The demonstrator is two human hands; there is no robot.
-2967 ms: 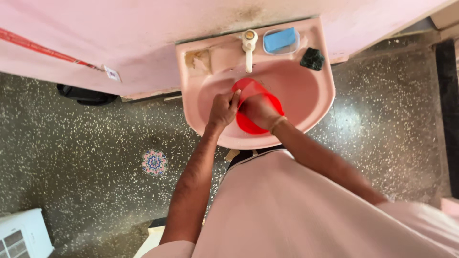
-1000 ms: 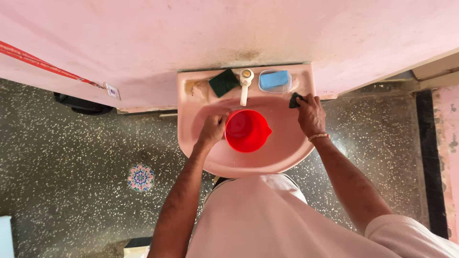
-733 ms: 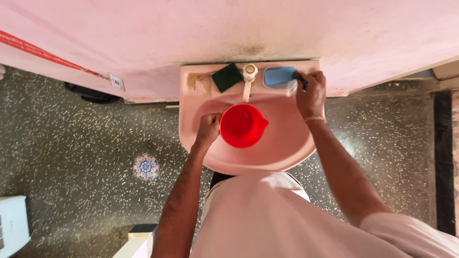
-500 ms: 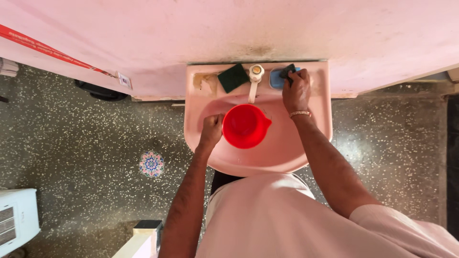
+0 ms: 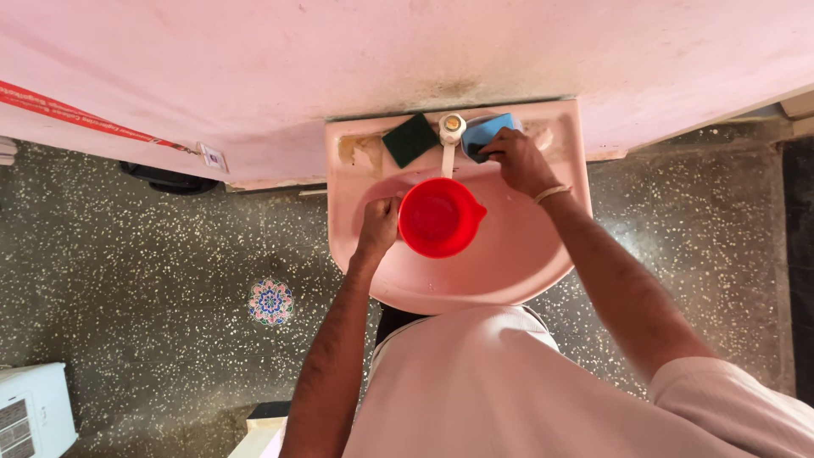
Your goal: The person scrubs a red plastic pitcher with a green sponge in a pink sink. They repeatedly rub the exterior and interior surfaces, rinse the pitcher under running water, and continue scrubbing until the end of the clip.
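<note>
My left hand [image 5: 379, 227] grips the red jug [image 5: 438, 218] at its nine o'clock rim, holding it over the pink sink [image 5: 543, 263] under the tap [image 5: 450, 131]. I judge the jug light, stiff plastic, likely wet and slick, so the rim or handle side is the surest hold. My right hand [image 5: 519, 159] is closed on a dark scrubber against the blue soap dish [image 5: 485, 131] at the jug's one o'clock. A green scouring pad [image 5: 410, 140] lies at eleven o'clock; the tap spout crowds the jug at twelve.
</note>
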